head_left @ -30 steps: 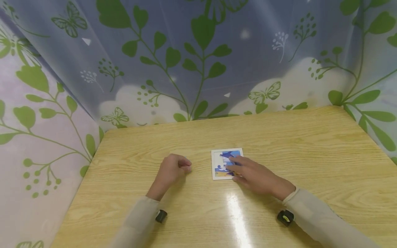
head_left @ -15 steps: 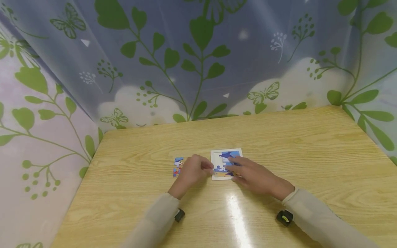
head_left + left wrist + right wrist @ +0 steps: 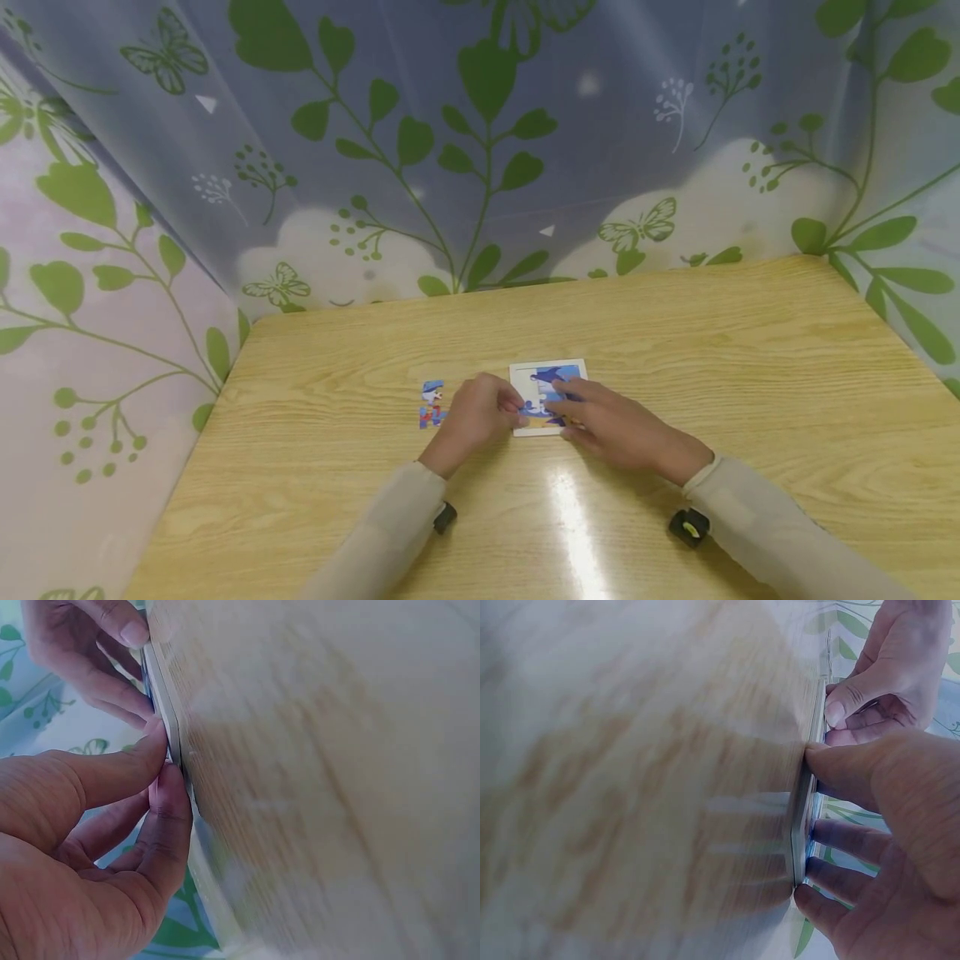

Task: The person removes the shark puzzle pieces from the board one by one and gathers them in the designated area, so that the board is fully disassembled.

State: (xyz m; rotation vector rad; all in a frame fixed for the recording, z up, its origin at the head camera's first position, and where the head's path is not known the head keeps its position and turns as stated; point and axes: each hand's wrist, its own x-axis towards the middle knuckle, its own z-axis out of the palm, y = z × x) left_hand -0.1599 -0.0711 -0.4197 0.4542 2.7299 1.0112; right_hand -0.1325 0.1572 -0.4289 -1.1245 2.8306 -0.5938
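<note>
A square jigsaw puzzle in a white tray (image 3: 553, 362) lies on the table, showing blue, white and yellow pieces and a bare white area at its upper left. My left hand (image 3: 476, 408) is at the tray's lower left, its thumb and index finger pinching a puzzle piece that the fingertips mostly hide. In the left wrist view, those fingertips (image 3: 156, 739) are right at the tray's edge. My right hand (image 3: 618, 425) steadies the tray from the right, its fingers spread over the picture. The right thumb (image 3: 825, 754) is against the near edge in the right wrist view.
Several loose puzzle pieces (image 3: 431, 404) lie left of the tray, partly behind my left hand. The wooden table (image 3: 712, 333) meets a leaf-patterned curtain (image 3: 420, 167) along its back edge. Light glares off the tabletop in front of the tray.
My left hand has moved right from over the loose pieces to the tray's left side, uncovering those pieces. The right hand and the tray have stayed in place.
</note>
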